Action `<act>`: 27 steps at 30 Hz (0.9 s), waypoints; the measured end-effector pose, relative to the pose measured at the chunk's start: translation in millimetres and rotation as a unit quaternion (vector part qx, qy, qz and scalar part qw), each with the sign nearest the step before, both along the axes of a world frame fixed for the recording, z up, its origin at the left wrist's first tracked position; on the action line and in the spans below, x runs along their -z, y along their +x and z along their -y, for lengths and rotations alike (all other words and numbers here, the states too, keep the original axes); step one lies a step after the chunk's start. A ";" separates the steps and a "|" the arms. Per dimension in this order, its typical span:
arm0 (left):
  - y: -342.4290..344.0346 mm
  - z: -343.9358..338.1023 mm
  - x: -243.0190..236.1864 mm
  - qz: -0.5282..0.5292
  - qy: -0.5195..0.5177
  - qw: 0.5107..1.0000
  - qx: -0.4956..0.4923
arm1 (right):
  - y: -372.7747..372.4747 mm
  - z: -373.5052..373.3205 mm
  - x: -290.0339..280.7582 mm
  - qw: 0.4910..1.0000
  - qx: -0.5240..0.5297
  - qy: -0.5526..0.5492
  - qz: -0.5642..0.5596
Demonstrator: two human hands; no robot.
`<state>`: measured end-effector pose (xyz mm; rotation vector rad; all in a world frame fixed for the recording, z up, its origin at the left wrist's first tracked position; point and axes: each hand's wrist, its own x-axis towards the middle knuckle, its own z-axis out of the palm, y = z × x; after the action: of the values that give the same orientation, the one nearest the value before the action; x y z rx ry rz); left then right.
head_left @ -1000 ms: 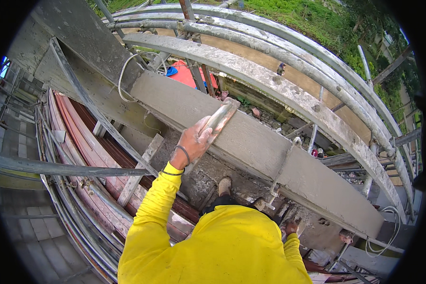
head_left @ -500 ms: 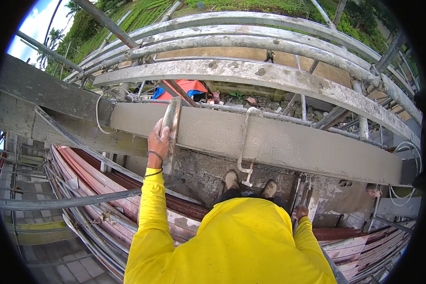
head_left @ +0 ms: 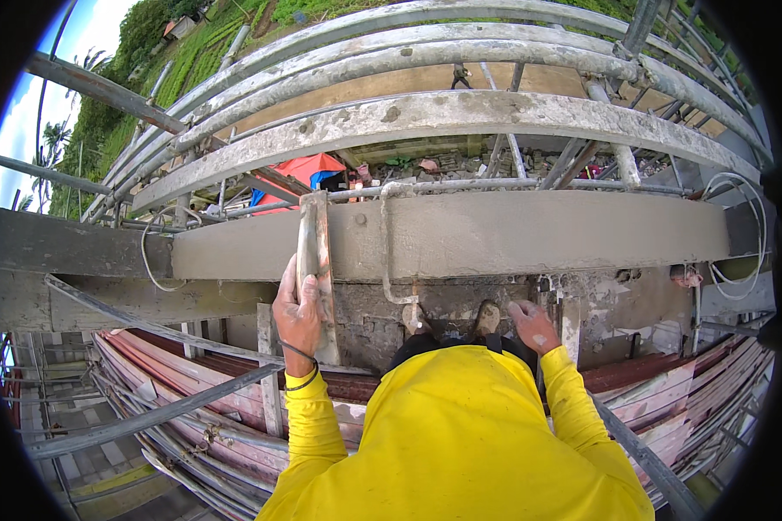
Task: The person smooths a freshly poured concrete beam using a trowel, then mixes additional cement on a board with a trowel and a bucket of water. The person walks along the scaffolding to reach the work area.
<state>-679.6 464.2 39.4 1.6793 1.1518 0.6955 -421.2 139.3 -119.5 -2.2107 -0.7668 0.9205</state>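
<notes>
My left hand (head_left: pixel 298 308) grips the handle of a long, mortar-stained plastering float (head_left: pixel 323 269). The float stands across the beam (head_left: pixel 539 230), its upper part over the smooth grey plaster and its lower end past the near edge. To the right, my right hand (head_left: pixel 534 328) is held just below the beam's near edge, fingers extended and nothing visible in it. Between the hands, a bent, mortar-crusted metal rod (head_left: pixel 387 247) hooks over the beam.
Scaffold pipes and a rough bar (head_left: pixel 460 113) run along the far side. Pink and red boards (head_left: pixel 208 382) lie below left, crossed by a diagonal metal bar (head_left: pixel 161 412). Thin looped cables (head_left: pixel 738 226) hang at the right. A person (head_left: pixel 460 76) is on the ground far beyond.
My right hand has left the upright bar it was holding and moved up toward the beam, opening. My left hand still holds the float against the beam. The view has turned and shifted right.
</notes>
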 end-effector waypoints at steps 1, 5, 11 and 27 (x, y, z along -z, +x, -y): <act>-3.4 2.7 -0.7 0.014 0.002 1.000 -0.007 | -6.8 -31.2 -35.4 0.998 -0.004 0.004 -0.056; 4.3 -0.6 9.2 0.059 -0.020 0.998 0.006 | -44.1 -110.1 -105.0 0.996 -0.038 -0.025 -0.076; -2.6 -5.4 29.6 0.050 -0.044 0.997 0.028 | -83.8 -166.0 -98.9 0.991 -0.056 -0.075 -0.100; 19.9 6.6 17.9 0.072 -0.090 0.984 0.139 | -101.5 -169.4 -79.0 1.000 -0.010 0.000 0.009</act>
<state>-659.6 457.6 21.5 1.5688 0.8320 0.5115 -522.7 308.7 -40.5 -2.2177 -0.7993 0.9126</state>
